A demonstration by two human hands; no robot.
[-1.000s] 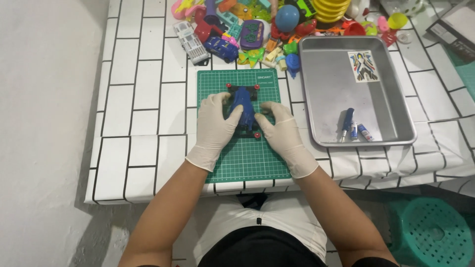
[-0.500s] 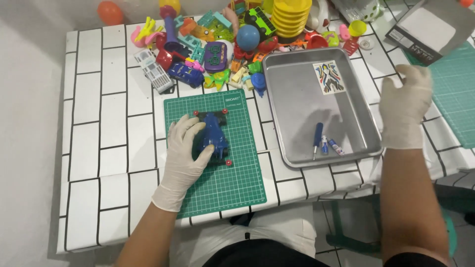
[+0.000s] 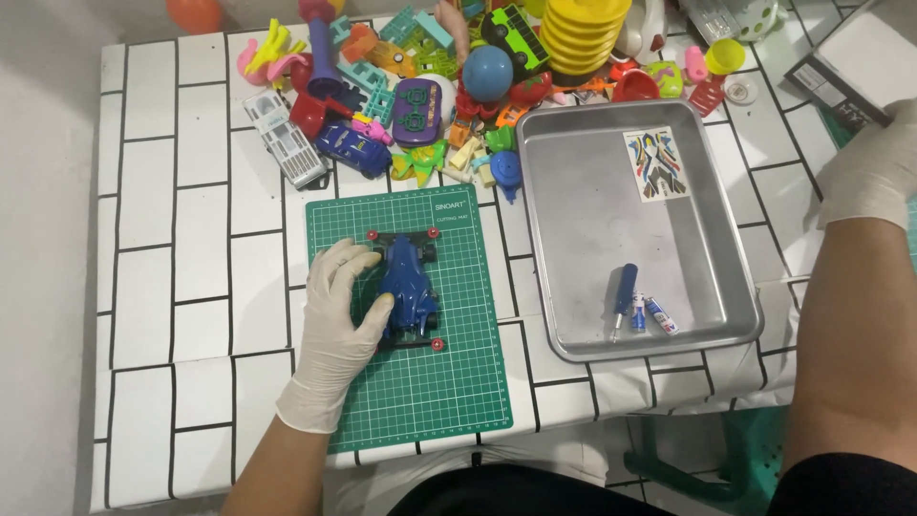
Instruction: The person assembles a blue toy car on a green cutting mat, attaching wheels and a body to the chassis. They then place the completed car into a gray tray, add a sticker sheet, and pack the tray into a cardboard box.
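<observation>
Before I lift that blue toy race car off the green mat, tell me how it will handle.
The blue toy race car looks like thin moulded plastic, so probably light and stiff. Its glossy shell may slip against the gloved left hand. On wheels, it would likely roll across the flat green cutting mat if pushed.

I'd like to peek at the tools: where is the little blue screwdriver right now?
In the head view the blue screwdriver lies in the metal tray, near its front edge, right of the green cutting mat, beside two small batteries.

White tiles left of the green cutting mat (image 3: 430, 401) lie open; a toy heap (image 3: 430, 86) crowds the far edge; a steel tray (image 3: 573, 191) blocks the right.
</observation>
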